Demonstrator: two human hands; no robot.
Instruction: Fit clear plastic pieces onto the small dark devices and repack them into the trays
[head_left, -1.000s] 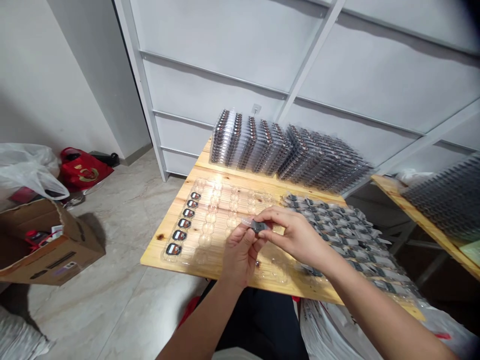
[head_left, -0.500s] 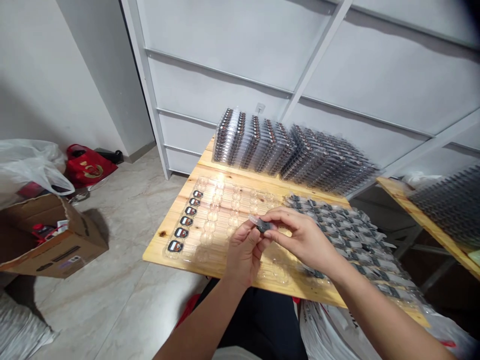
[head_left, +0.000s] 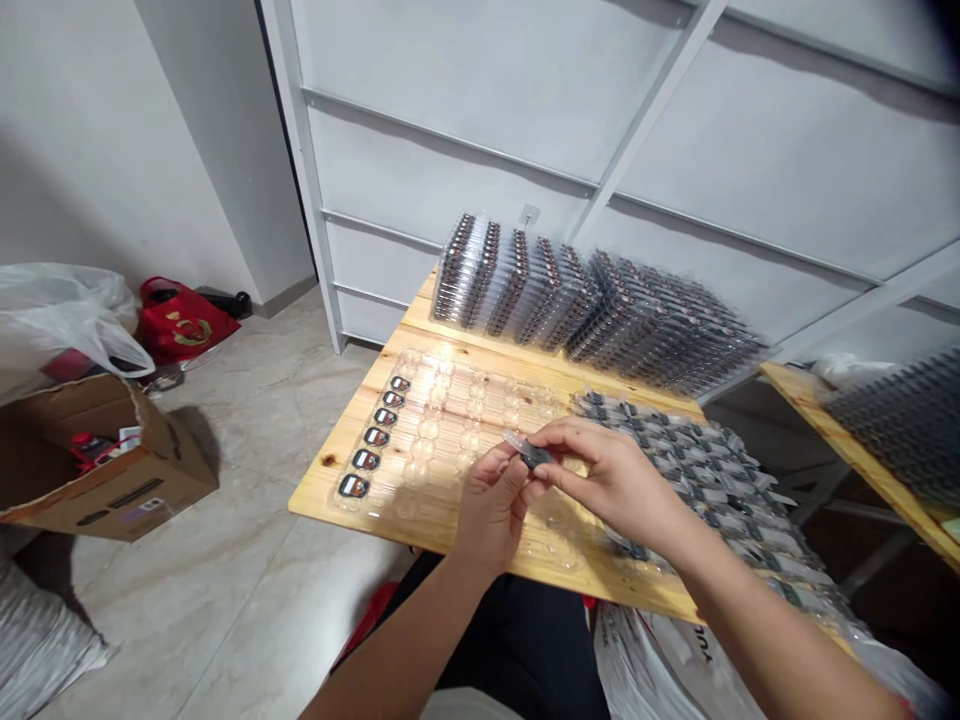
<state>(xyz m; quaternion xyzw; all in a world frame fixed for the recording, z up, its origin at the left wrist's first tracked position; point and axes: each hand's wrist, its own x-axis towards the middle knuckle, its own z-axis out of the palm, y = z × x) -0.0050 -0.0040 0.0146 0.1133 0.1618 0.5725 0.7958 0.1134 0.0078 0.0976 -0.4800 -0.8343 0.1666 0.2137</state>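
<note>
Both hands meet over the wooden table [head_left: 360,490]. My left hand [head_left: 491,510] and my right hand [head_left: 607,475] pinch the same small dark part [head_left: 534,456], which has a clear plastic piece sticking out to its left. Beneath them lies a clear blister tray [head_left: 450,420] with one column of dark red-marked parts [head_left: 375,437] filled along its left side. Its other pockets look empty.
A heap of loose dark parts [head_left: 697,470] covers the table's right side. Upright stacks of filled trays [head_left: 585,305] line the back edge against white shelving. A cardboard box [head_left: 112,470], plastic bag [head_left: 52,320] and red bag [head_left: 184,325] sit on the floor at left. A second table [head_left: 840,420] stands right.
The view has shifted slightly, so everything sits a little further right. Both hands keep pinching the small part with barely any change.
</note>
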